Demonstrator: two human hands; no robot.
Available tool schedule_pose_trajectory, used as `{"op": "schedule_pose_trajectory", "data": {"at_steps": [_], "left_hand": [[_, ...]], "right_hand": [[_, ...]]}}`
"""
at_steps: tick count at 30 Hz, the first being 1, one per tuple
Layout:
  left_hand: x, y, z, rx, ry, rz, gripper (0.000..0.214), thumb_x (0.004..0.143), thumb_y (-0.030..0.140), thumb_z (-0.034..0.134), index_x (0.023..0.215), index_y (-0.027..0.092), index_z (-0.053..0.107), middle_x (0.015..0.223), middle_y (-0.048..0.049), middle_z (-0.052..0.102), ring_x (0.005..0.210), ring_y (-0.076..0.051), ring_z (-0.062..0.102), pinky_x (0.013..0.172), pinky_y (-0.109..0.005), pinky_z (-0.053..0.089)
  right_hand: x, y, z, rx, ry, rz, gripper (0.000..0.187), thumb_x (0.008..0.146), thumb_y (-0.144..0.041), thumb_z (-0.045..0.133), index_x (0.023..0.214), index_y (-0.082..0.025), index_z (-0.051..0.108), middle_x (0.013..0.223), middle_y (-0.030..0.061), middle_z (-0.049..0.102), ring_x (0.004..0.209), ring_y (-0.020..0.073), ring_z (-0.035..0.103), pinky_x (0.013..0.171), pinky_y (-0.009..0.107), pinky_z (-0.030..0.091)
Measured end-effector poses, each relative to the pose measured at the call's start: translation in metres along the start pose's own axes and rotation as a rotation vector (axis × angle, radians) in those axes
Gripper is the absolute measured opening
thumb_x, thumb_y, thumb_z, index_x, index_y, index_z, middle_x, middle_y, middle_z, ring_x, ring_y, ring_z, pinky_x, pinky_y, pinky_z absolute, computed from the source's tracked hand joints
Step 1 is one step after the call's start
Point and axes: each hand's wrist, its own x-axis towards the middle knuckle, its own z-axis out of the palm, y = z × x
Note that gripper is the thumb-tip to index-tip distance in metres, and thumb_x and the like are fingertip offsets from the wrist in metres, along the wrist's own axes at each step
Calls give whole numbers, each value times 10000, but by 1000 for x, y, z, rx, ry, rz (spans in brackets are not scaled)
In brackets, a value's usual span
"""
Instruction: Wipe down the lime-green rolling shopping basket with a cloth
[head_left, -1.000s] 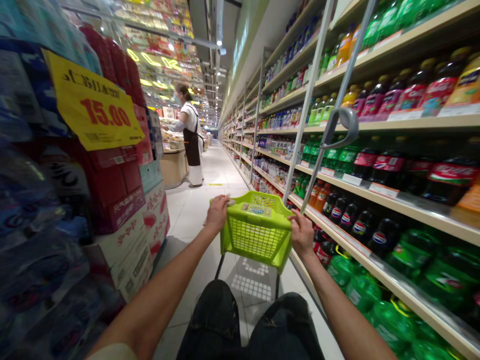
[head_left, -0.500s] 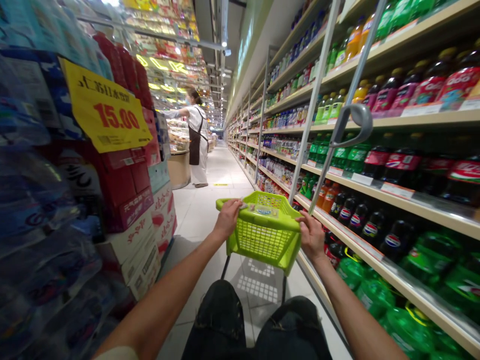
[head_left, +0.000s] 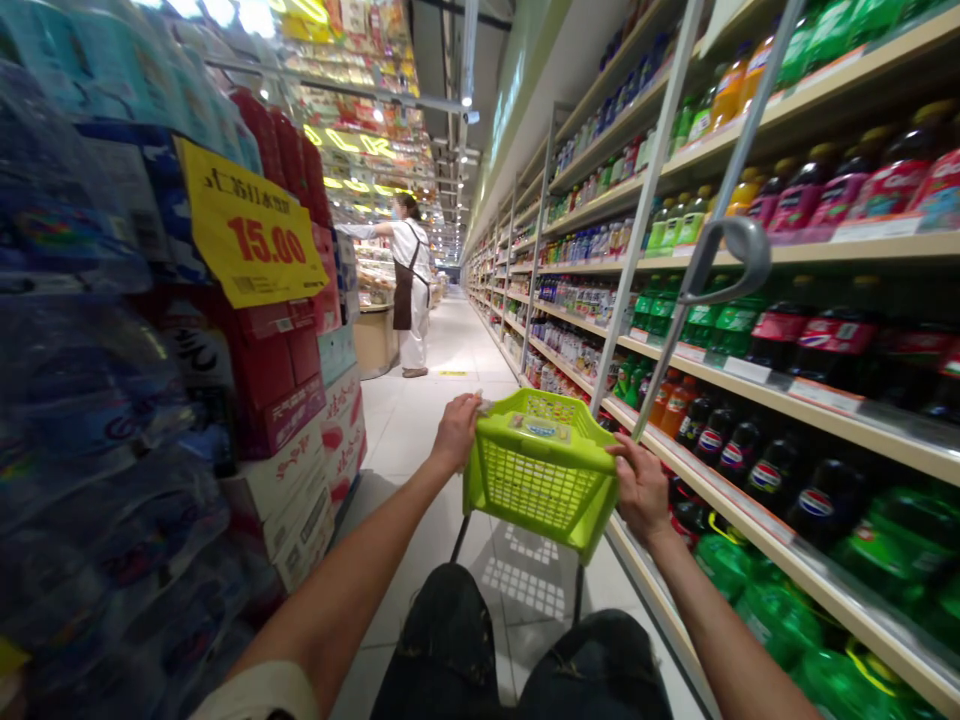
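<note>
The cart [head_left: 547, 455] stands between boxes [head_left: 285, 480] at left and bottle shelves [head_left: 817, 250] at right.

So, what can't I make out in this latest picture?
- Head view: where the green cart meets the floor; the knees hide it.
- Head view: how the left hand's fingers curl around the handle; its own back hides most of them.
- Head view: the handle label's wording; too small and blurred.
- Head view: the wrapped bottles on the left; blurred, and cut off by the picture's edge.
</note>
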Motion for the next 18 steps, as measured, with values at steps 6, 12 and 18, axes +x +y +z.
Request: {"op": "schedule_pose_trajectory", "data": {"at_steps": [6,12,18], "left_hand": [[-6,21,6,-48,-92,104,232,804,88,413,952,159,576,1025,-74,576,1001,-171,510,917,-354,430],[-5,24,3,-57,-58,17,227,821,103,391,963,148,562,1026,-90,571,1010,-176,509,942,-382,414],[-12,73,28,-107,-206,276,262,835,117,358,1010,152,549,1060,-85,563,1044,-175,497,956,-346,408]], "right_hand": [[-1,-1,2,-15,35,30,350,810,-319,358,1066,-178,550,822,40,663,820,215,541,797,373,397],[-2,0,1,-44,21,10,360,805,-320,362,1078,-174,545,821,42,667,825,222,536,797,374,398],[-1,-3,7,-24,74,-26,345,803,-304,366,1070,-177,545,801,44,656,808,214,565,802,380,391]]}}
